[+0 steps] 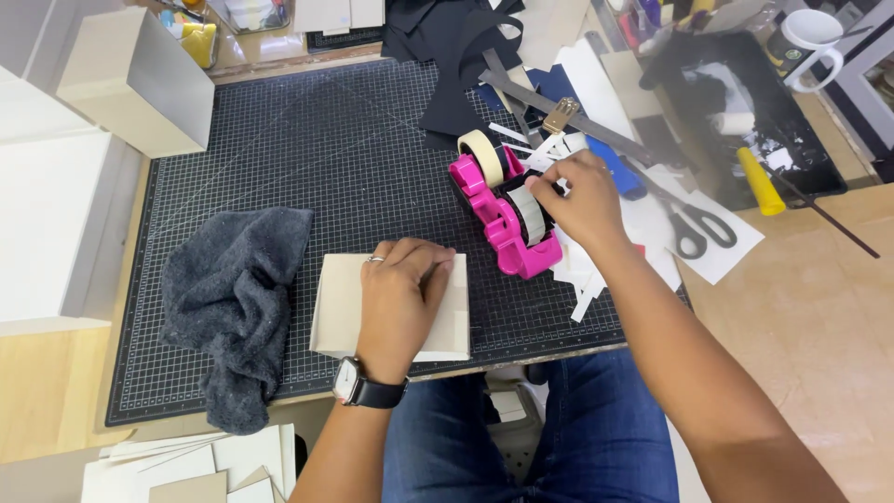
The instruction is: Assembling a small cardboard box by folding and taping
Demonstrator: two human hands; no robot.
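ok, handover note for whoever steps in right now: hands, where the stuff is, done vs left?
Left hand: flat on the cardboard piece, pressing it to the cutting mat.
Right hand: at the pink tape dispenser, fingers on the tape roll.
Nearby: grey cloth left of the cardboard, scissors to the right.
Done: cardboard positioned and held.
Left: no tape visible on the cardboard yet; likely pulling a strip.

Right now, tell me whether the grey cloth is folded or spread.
Neither: the grey cloth lies crumpled in a loose heap on the cutting mat, full of creases, left of the left hand.
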